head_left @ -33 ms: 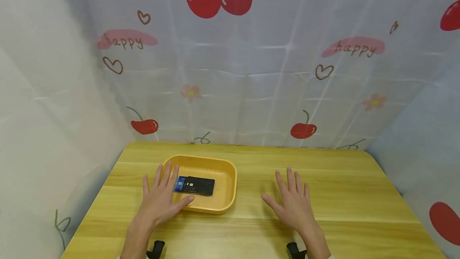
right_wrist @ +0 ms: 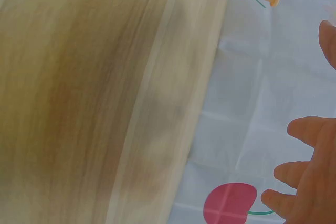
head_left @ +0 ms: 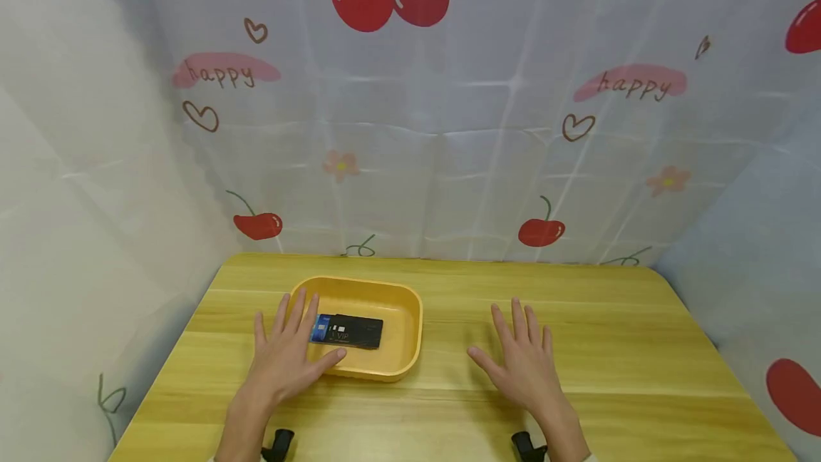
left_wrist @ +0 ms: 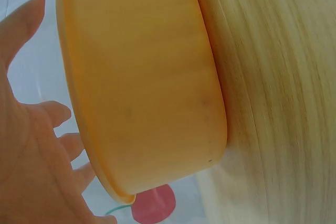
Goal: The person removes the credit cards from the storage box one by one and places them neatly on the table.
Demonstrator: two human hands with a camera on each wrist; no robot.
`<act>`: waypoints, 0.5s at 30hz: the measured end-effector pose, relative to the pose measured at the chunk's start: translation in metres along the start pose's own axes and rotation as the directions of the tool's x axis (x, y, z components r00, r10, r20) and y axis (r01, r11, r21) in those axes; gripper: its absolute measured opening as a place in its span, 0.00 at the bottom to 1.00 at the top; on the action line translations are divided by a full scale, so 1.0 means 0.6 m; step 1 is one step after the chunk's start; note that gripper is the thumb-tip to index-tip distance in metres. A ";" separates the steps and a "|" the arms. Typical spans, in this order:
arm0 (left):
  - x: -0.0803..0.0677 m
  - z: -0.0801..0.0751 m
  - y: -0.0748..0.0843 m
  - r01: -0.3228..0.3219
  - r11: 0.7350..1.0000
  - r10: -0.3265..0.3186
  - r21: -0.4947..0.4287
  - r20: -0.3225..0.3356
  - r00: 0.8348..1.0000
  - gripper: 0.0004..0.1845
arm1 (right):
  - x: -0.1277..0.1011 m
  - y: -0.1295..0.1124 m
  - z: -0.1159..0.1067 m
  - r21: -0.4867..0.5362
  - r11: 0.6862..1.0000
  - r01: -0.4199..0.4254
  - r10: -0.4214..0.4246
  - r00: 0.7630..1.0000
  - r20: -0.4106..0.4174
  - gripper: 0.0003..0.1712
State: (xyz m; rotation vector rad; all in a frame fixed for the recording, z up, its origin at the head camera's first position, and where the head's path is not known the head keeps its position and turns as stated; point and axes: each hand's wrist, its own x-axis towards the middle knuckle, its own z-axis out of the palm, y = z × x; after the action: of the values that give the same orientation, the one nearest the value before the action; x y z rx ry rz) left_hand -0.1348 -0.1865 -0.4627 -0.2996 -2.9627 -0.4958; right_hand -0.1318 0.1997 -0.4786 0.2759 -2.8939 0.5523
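Note:
A yellow plastic tray (head_left: 400,334) with rounded corners sits on the left half of the table. Inside it lie a black card (head_left: 362,332) marked VIP and a blue card (head_left: 318,329) that sticks out from under its left end. My left hand (head_left: 285,358), fingers spread, hovers over the tray's left side and holds nothing; in the left wrist view its fingers are beside the tray's rim (left_wrist: 79,103). To the right of the tray, my right hand (head_left: 526,366) is held above the table, its fingers spread and nothing in them.
The wood-grain table (head_left: 616,348) reaches back to a white curtain (head_left: 436,184) printed with cherries, hearts and flowers. More pale sheeting hangs at the left and right sides. A black strap mount (head_left: 279,444) shows at the left wrist, another (head_left: 527,445) at the right.

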 end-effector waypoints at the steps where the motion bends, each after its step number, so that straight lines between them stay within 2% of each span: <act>1: -0.001 -0.001 0.000 0.000 1.000 0.000 -0.003 0.000 1.000 0.55 | 0.000 0.000 0.000 0.002 1.000 0.001 -0.001 1.000 -0.002 0.50; 9: -0.009 -0.002 -0.005 -0.012 1.000 0.012 -0.019 -0.019 1.000 0.56 | -0.005 -0.001 -0.001 -0.010 1.000 -0.002 0.002 1.000 0.004 0.50; 15: -0.013 -0.002 -0.007 -0.005 1.000 0.005 -0.006 -0.010 1.000 0.56 | -0.005 -0.002 -0.006 -0.008 1.000 -0.001 0.001 1.000 -0.011 0.51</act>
State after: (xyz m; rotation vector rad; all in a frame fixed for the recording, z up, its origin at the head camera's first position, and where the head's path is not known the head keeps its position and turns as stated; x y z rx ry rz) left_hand -0.1280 -0.1918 -0.4640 -0.3040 -2.9506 -0.5036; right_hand -0.1283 0.2003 -0.4753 0.2696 -2.8854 0.5405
